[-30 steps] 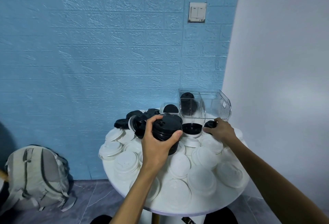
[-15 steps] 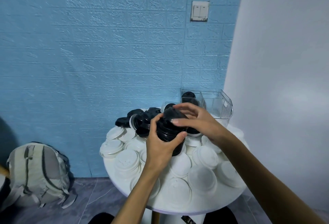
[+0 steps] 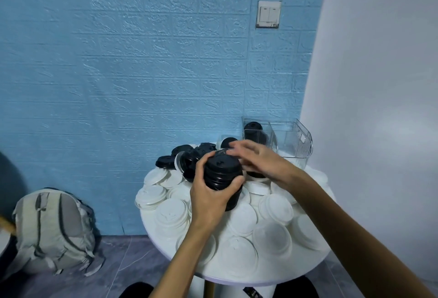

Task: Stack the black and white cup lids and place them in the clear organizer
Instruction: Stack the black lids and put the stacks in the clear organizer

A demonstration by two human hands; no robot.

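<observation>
Blue brick-pattern wall point(image 3: 118, 60) behind a round white table point(image 3: 237, 271) strewn with white lids point(image 3: 272, 238). Left hand point(image 3: 208, 200) grips the black lid stack point(image 3: 222, 174) around its side, above the table. Right hand point(image 3: 258, 160) hovers at the stack top, blurred; grasp cannot be told. Clear organizer point(image 3: 291, 141) stands behind. Lids judged light, stiff, slippery; hold by the rims.

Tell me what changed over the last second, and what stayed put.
The right hand left the table's far right side, where it reached a black lid, and came over to the top of the black lid stack. The left hand keeps gripping that stack. The clear organizer and white lids are unmoved.
</observation>
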